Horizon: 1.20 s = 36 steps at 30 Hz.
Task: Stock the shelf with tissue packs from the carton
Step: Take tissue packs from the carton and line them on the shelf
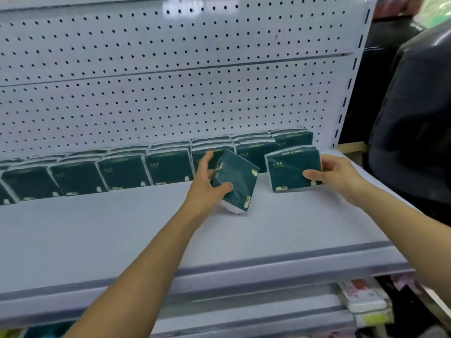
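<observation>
Both arms reach over a white shelf (122, 228). The left hand (207, 181) grips a tilted green tissue pack (235, 181), one corner on the shelf. The right hand (334, 175) pinches an upright pack (291, 167) standing before the back row (122, 172).
</observation>
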Motion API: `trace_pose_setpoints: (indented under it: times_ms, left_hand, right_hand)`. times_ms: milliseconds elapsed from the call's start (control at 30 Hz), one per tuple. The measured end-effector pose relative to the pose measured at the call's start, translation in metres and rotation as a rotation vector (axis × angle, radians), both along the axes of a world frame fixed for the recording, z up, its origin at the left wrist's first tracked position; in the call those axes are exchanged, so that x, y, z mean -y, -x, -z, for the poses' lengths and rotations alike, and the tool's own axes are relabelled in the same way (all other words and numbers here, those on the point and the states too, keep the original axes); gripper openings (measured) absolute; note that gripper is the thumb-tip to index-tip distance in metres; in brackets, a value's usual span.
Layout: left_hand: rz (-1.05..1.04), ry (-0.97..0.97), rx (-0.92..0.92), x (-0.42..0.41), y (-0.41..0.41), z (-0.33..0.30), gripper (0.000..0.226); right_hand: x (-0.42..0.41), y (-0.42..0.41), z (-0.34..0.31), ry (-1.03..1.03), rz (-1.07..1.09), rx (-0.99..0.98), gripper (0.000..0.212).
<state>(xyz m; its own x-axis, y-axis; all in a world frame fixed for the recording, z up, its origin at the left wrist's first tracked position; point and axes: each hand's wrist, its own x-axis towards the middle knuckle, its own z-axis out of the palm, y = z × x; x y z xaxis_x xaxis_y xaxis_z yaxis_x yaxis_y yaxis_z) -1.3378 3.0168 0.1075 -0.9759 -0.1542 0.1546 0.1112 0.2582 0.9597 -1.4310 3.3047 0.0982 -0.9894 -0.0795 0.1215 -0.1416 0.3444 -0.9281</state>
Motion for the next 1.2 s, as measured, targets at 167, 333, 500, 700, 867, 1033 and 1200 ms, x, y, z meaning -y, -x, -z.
trace_pose_setpoints:
  times_ms: [167, 333, 500, 700, 867, 1033, 1200]
  left_hand:
    - [0.006, -0.04, 0.016, -0.015, 0.024, -0.001, 0.052]
    - [0.049, -0.073, 0.011, -0.011, 0.034, 0.003, 0.051]
    - [0.061, -0.102, 0.022, -0.006, 0.044, 0.006, 0.047]
    - [0.061, -0.09, 0.0, -0.01, 0.051, 0.0, 0.043]
    - [0.064, -0.081, 0.005, -0.012, 0.051, -0.006, 0.042]
    - [0.06, -0.087, -0.031, -0.009, 0.035, -0.012, 0.039]
    - [0.048, 0.002, -0.09, 0.014, -0.009, -0.013, 0.033]
  right_hand:
    - [-0.022, 0.032, 0.003, 0.023, 0.101, -0.021, 0.034]
    - [-0.029, 0.059, 0.01, 0.031, 0.156, -0.068, 0.034]
    - [-0.019, 0.077, 0.016, 0.029, 0.176, -0.08, 0.032]
    - [-0.011, 0.093, 0.015, -0.04, 0.16, -0.106, 0.031]
    - [-0.01, 0.095, 0.013, -0.097, 0.217, -0.077, 0.043]
    - [0.016, 0.053, -0.005, -0.108, 0.301, -0.375, 0.05]
    - [0.086, -0.028, -0.03, -0.016, -0.288, -0.335, 0.047]
